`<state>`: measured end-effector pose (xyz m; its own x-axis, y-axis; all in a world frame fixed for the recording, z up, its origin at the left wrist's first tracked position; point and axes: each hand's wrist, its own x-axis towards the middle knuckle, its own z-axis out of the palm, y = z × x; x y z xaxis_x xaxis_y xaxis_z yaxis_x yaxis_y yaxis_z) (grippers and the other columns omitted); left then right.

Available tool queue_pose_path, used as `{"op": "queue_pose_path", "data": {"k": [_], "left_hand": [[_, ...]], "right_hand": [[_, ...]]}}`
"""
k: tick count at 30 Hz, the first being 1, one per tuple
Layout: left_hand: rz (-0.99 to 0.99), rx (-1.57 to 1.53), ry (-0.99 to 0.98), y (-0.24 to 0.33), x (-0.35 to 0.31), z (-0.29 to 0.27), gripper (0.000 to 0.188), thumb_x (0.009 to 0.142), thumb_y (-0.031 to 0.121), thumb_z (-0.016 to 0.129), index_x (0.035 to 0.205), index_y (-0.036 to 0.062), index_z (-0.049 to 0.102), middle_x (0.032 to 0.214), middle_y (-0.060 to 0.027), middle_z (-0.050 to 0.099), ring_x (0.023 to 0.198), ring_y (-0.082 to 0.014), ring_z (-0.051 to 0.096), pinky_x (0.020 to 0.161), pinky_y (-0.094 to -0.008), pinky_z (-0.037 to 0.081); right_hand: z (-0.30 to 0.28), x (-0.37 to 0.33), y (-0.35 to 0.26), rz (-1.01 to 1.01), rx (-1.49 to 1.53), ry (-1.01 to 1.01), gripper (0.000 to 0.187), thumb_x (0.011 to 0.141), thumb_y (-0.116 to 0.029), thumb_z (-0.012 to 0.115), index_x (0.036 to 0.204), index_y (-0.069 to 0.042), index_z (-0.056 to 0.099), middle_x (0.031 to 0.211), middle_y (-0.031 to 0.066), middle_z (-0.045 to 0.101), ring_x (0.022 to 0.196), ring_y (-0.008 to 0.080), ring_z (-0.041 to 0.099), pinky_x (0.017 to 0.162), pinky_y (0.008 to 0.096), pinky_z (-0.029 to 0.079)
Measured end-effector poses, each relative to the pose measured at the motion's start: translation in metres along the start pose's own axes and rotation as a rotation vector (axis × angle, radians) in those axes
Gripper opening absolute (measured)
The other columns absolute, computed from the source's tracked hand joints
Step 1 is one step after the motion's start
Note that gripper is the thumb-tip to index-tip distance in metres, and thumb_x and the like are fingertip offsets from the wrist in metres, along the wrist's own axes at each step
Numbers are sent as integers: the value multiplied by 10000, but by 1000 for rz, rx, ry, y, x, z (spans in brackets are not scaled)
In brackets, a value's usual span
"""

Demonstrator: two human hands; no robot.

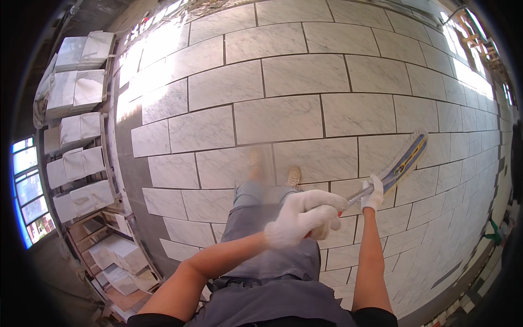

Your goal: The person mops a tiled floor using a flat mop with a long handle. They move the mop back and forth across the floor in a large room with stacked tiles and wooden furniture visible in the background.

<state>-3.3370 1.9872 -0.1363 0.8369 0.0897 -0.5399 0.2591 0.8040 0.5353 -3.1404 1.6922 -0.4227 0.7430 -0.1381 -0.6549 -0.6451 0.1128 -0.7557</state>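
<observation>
I hold a broom [404, 164] with both hands, which wear white knitted gloves. Its head is long and blue with yellow markings and pale bristles, angled up to the right over the floor. My left hand [303, 217] is closed round the handle near its red part, in front of my body. Further along, my right hand [372, 194] grips the handle close to the head. Below lies a floor of white, grey-veined tiles [280, 119] with dark joints. Whether the bristles touch the tiles I cannot tell.
Stacks of white tiles [81, 128] stand along the left side, with more in a wooden crate [117, 253] at the lower left. A bare grey strip [133, 169] borders the tiling there. My shoe [294, 175] rests on the tiles. Loose clutter [493, 231] lies at the far right.
</observation>
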Motion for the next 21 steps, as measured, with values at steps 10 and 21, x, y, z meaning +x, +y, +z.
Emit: {"op": "queue_pose_path", "data": {"k": [10,21], "left_hand": [[-113,-11,-64,29,-3,-46,242,963,197,630,1121,39,723,827,-45,687,597,-90,582,537,-247,460],[634,-106,548,180,-196,-381,314,1039,158,421,1102,-105,580,476,-35,428,438,-187,494,585,-384,499]], "right_hand": [[-42,-5,72,-115,-186,62,334,879,-155,722,1188,-42,665,1130,97,651,1064,250,608,999,399,488],[396,-170,213,-1157,-1292,-740,251,769,-53,717,1014,-102,743,964,127,728,971,336,661,1131,444,423]]}}
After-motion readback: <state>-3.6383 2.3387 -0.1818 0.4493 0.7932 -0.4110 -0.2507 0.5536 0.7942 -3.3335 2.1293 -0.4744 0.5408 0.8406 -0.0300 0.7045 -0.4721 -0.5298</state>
